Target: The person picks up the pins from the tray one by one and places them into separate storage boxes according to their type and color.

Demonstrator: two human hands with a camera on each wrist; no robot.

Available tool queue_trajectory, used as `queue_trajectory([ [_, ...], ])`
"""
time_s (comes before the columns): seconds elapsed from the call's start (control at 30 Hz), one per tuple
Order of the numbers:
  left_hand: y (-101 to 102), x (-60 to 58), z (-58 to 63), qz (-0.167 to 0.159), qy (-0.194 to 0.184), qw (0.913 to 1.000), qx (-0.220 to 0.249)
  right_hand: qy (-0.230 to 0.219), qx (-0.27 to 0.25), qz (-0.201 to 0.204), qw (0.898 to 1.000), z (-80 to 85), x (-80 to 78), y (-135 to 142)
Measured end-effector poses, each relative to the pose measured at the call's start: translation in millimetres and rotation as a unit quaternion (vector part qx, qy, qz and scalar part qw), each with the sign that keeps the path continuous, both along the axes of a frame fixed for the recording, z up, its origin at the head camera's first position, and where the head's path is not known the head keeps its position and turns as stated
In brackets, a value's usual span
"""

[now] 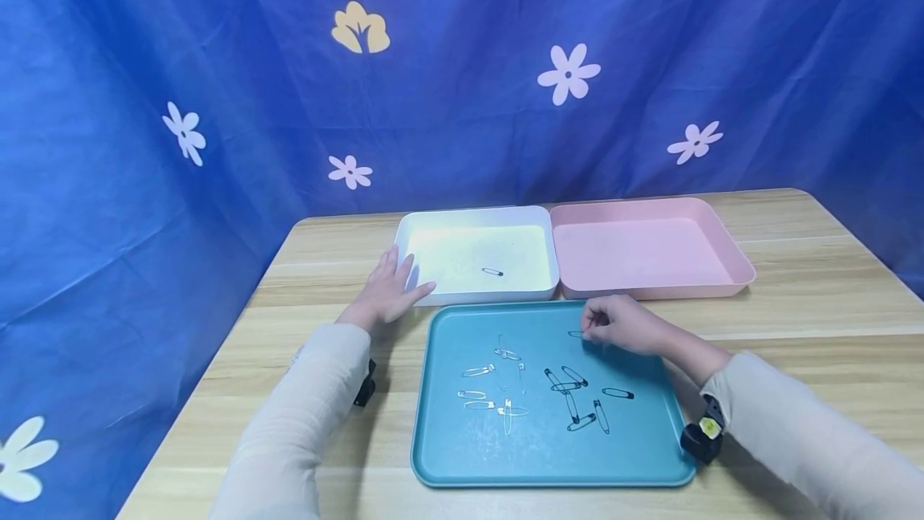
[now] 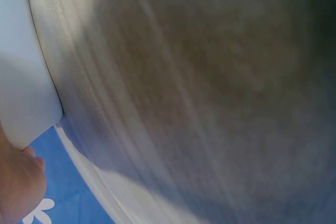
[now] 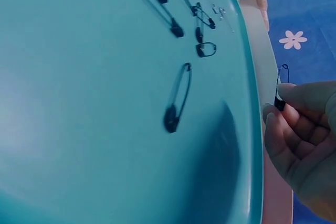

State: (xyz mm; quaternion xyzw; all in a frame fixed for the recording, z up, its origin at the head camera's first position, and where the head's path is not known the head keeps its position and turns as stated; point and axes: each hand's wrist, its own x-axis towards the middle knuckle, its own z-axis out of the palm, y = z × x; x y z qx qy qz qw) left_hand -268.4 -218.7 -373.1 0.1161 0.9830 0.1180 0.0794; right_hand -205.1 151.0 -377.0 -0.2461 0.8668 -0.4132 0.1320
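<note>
My right hand (image 1: 619,322) pinches a black safety pin (image 3: 277,102) by its head between thumb and fingers, over the far right part of the teal tray (image 1: 563,464). Spread out, the fingers of my left hand (image 1: 386,287) rest at the left wall of the white tray (image 1: 476,296). Inside that tray lies one dark safety pin (image 1: 492,271). On the teal tray, several black safety pins (image 1: 617,393) lie right of centre, some overlapping. Several silver safety pins (image 1: 472,394) are scattered to their left.
A pink tray (image 1: 650,293) stands against the white tray's right side, with nothing seen in it. Both sit behind the teal tray on a wooden table (image 1: 325,279). A blue flowered cloth (image 1: 447,103) hangs behind the table.
</note>
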Motion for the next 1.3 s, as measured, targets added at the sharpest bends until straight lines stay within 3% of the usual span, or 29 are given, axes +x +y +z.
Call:
queue_trajectory([
  [0.2, 0.2, 1.4, 1.9, 0.003, -0.001, 1.0, 0.005, 0.006, -0.019, -0.034, 0.999, 4.9, -8.8, -10.4],
  [0.5, -0.6, 2.4, 0.8, 0.003, 0.003, 1.0, 0.002, 0.034, -0.049, -0.054, 0.997, 10.2, -20.4, -30.5],
  [0.8, -1.0, 1.4, -0.7, 0.005, 0.006, 1.0, 0.0, 0.034, -0.063, -0.094, 0.993, 14.1, -31.0, -46.3],
  [1.0, -1.1, 1.1, -0.7, 0.009, 0.0, 0.9999, -0.005, 0.012, -0.085, -0.122, 0.989, 15.4, -39.7, -57.4],
  [1.3, -0.7, 1.0, 0.2, 0.008, 0.003, 0.9999, -0.007, 0.009, -0.093, -0.133, 0.987, 13.3, -54.1, -70.6],
])
